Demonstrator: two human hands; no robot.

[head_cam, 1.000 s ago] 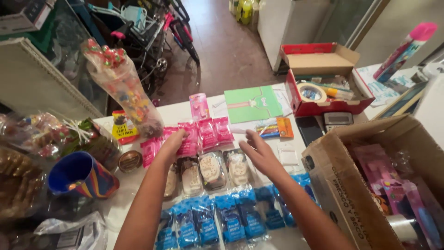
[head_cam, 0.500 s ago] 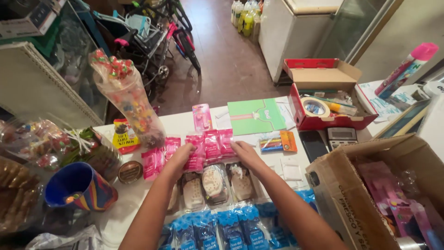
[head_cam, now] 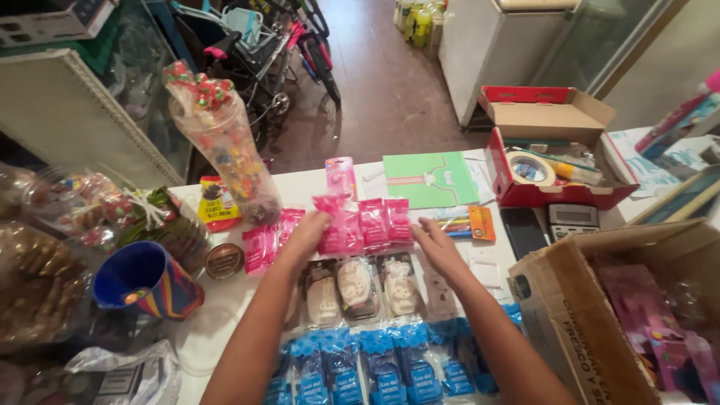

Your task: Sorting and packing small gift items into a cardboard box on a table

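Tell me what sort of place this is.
Probably a small shop counter or stall. Rows of pink packets and blue packets lie sorted on the white table, beside a calculator and a lollipop-filled jar.

Pink packets (head_cam: 365, 223) lie above clear packs (head_cam: 358, 285) and blue-labelled packets (head_cam: 379, 365)

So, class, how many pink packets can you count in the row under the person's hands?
5 at least. Two pink packets lie left of the left hand, one under its fingers, and two between it and the right hand. The left hand may hide more.
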